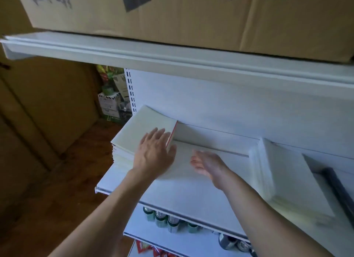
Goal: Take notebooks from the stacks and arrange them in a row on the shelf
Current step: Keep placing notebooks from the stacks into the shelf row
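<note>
Left hand [153, 151] spread flat on left stack [141, 130]; right hand [208, 165] blurred, open over shelf [191, 197]; right stack [293, 172] apart

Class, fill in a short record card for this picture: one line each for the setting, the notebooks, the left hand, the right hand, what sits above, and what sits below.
setting: white shelf in a store rack
notebooks: left stack at the shelf's left end; right stack, blurred
left hand: palm flat on the left stack, fingers spread
right hand: open over the bare shelf between the stacks, holding nothing, blurred
above: cardboard box on the upper shelf
below: cans on the lower shelf
</note>
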{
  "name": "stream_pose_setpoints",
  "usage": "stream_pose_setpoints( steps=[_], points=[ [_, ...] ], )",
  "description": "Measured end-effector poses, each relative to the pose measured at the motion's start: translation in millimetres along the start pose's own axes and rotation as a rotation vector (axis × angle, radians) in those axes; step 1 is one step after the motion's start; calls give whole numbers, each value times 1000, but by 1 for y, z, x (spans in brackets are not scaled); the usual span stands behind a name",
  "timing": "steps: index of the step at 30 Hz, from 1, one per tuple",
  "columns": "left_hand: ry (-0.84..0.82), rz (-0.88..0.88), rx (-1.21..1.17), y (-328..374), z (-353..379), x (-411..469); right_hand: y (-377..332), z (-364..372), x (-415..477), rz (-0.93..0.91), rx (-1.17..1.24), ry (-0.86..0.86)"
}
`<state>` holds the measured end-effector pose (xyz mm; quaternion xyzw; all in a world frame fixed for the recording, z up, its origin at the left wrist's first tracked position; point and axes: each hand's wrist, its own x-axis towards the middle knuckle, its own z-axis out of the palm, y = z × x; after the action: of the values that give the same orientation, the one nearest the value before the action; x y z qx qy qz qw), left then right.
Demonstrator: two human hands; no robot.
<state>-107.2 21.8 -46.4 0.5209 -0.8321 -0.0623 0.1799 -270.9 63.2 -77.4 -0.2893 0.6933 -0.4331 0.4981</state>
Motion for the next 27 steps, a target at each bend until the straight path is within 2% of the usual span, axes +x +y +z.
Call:
stream_pose_setpoints(
  steps=[4, 10, 14, 17, 20, 22, 26, 27],
  points=[
    [-175, -57, 151, -52, 4, 0, 5, 38, 15, 58, 266, -48],
    [-253, 142, 4, -31, 15, -20, 6, 57, 23, 89, 518, -208],
    [-83, 68, -1, -48, 0, 3, 10, 53, 23, 40, 577, -95],
    [-79, 9, 73, -65, -5, 13, 10, 55, 24, 18, 541, -59],
    [-68, 25, 34, -64, -4, 12, 9, 56, 24, -37, 508, -22],
    [-24, -1, -92, -60, -4, 16, 7, 52, 17, -94, 498, -20],
    [-127, -255, -912, -34, -16, 24, -2, 27, -4, -196, 484, 20],
    [-164, -270, -1014, -23, -14, 24, -4, 19, -11, -230, 445, 65]
  ],
)
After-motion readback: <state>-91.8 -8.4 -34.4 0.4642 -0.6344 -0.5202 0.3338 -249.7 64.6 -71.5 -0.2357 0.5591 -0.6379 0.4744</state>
